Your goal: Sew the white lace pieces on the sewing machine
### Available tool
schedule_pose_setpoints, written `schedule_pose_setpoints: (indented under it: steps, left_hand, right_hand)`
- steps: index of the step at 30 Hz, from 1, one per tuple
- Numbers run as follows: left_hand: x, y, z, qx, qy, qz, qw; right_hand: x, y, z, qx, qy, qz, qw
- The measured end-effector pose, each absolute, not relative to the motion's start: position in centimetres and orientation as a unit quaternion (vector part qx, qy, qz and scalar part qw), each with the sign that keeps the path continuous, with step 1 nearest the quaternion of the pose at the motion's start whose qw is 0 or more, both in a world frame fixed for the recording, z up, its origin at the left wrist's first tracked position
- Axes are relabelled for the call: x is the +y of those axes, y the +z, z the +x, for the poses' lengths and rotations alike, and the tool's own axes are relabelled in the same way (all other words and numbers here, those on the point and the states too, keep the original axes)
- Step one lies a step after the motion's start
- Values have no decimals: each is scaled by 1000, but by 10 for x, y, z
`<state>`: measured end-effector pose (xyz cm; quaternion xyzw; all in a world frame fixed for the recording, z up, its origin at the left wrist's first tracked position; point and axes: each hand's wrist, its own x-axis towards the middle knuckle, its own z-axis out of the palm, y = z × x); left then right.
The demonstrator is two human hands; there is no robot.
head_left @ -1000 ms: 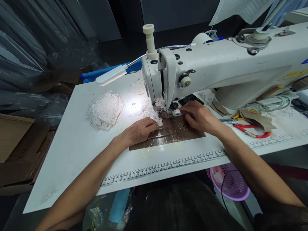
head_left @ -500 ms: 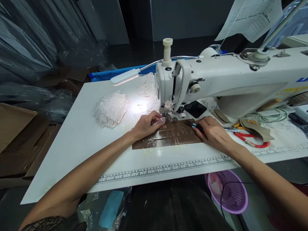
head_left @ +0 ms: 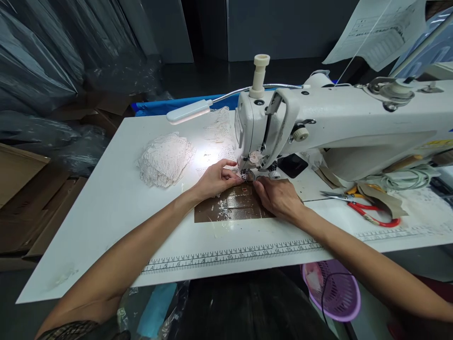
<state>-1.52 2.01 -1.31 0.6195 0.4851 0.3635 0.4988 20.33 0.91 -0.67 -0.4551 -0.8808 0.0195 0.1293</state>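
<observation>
My left hand [head_left: 220,179] pinches a small piece of white lace [head_left: 243,175] just left of the needle of a white sewing machine [head_left: 249,127]. Close to the presser foot on the other side, my right hand [head_left: 278,194] has its fingers curled together; whatever they hold, if anything, is hidden. Beneath both hands lies a shiny brown plate [head_left: 226,208] strewn with thread scraps. A pile of pale lace pieces [head_left: 165,159] sits on the white table [head_left: 116,208] to the left, with more lace [head_left: 219,123] behind the needle.
A lit lamp [head_left: 189,112] hangs over the table's left part. Red-handled scissors [head_left: 371,215] and a coil of pale cord [head_left: 406,177] lie at right, near a dark phone-like slab [head_left: 292,165]. A printed ruler [head_left: 230,256] follows the front edge; below is a purple basket [head_left: 334,293].
My right hand has moved left to the presser foot; the dark snips seen in it before no longer show. My left hand stays by the needle with the lace. The view has shifted slightly.
</observation>
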Motion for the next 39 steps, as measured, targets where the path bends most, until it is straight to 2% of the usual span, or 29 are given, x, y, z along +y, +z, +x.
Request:
schedule_pose_setpoints:
  steps: [8,22,26,36,39]
  left_hand:
    - [25,-15,-21,479,371,603,519]
    - [25,-20,-21,476,378,602,518]
    - [25,-20,-21,482,370,603,517]
    - [23,-20,-18,480,368,613,509]
    - [18,-7,-23,459,348,676,460]
  right_hand:
    - [18,-5,180,-871,-27,-486,67]
    - [26,-19,179,-867,-15,-473,155]
    - [21,-15,177,-865,-36,-473,161]
    - [23,-14,172,-868,5,-473,154]
    - [15,-6,178,-886,46,-428,173]
